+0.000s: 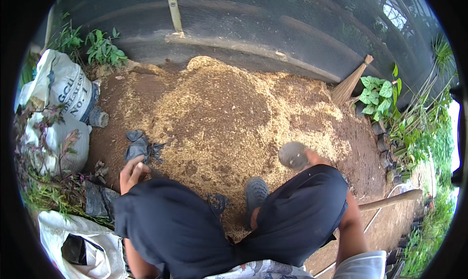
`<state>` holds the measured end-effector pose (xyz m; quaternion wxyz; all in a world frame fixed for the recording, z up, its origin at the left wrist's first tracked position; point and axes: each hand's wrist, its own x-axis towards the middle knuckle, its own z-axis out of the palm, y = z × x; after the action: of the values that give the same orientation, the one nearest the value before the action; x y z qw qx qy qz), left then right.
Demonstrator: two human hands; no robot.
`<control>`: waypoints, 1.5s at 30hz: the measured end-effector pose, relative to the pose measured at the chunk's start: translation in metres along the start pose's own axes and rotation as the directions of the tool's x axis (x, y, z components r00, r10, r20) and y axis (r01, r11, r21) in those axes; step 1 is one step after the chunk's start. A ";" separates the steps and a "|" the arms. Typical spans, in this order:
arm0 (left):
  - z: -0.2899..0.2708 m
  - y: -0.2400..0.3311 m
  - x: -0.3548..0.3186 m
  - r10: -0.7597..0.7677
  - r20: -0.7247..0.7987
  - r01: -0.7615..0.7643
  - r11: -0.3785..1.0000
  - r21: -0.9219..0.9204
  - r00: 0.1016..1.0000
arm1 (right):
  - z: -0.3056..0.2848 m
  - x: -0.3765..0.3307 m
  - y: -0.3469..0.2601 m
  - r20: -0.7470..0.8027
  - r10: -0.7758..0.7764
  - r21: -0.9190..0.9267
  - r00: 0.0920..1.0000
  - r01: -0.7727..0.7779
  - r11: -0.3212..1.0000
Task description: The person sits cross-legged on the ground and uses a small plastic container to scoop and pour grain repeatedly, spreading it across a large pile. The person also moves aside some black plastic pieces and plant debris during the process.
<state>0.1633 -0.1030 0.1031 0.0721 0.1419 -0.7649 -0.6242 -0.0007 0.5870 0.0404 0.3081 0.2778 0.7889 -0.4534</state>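
Note:
My right hand [314,158] is closed on the rim of a round, grey-brown bowl-shaped scoop [292,155], held over the soil beyond my right knee. Motion slightly blurs it, and its contents cannot be made out. At the left, beside my left knee, my left hand [131,174] has its fingers curled in; what they hold, if anything, is hidden. Crumpled black plastic bags [138,146] lie just beyond that hand. In front of me spreads a low heap of brown soil mixed with pale husks [219,113].
White sacks [73,86] stand at the left, and an open white sack [51,225] is at lower left. A broom [348,84] leans against the dark netting [234,20]. A wooden handle [390,200] juts out at right. Potted plants [378,94] line the right side.

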 end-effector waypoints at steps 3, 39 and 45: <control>0.014 0.028 0.053 -0.035 0.252 0.011 0.995 0.094 0.967 | -0.001 0.014 0.094 0.017 0.155 -0.172 0.988 -0.150 0.974; 0.221 -0.038 0.310 -0.215 0.175 0.006 0.647 0.762 0.961 | 0.139 0.143 -0.221 -0.078 -0.328 -0.525 0.942 0.240 0.816; 0.246 -0.052 0.301 -0.325 0.132 0.276 0.915 0.295 0.936 | 0.182 0.138 -0.225 0.001 -0.022 0.066 1.000 0.022 0.998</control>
<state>-0.1869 0.0246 -0.0193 -0.1140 0.2102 -0.8155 -0.5271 -0.2105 0.3498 -0.0116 0.2945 0.2785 0.7761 -0.4831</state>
